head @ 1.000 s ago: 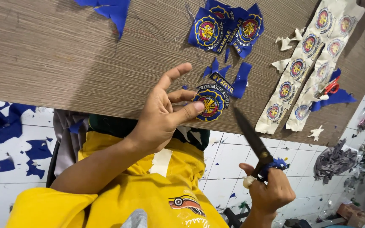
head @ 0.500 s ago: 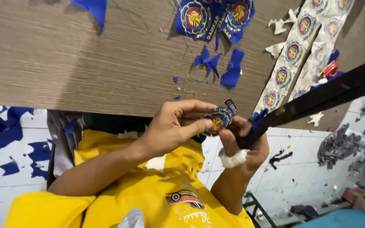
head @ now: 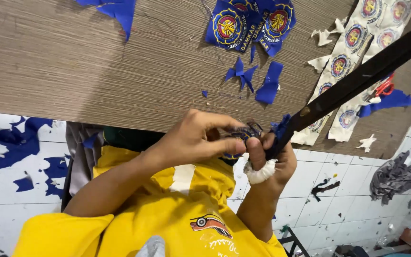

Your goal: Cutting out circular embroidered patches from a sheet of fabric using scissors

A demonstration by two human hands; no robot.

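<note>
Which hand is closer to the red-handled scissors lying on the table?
Right. The right hand, gripping large black scissors, is below the red-handled scissors beyond the table edge. The left hand, pinching an embroidered patch, sits farther to the left.

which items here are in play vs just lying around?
In hand:
- left hand pinching a round embroidered patch
- right hand gripping large black scissors

Lying about:
- finished blue patches on the table
- blue fabric scraps
- white patch strips
- small red-handled scissors
</note>
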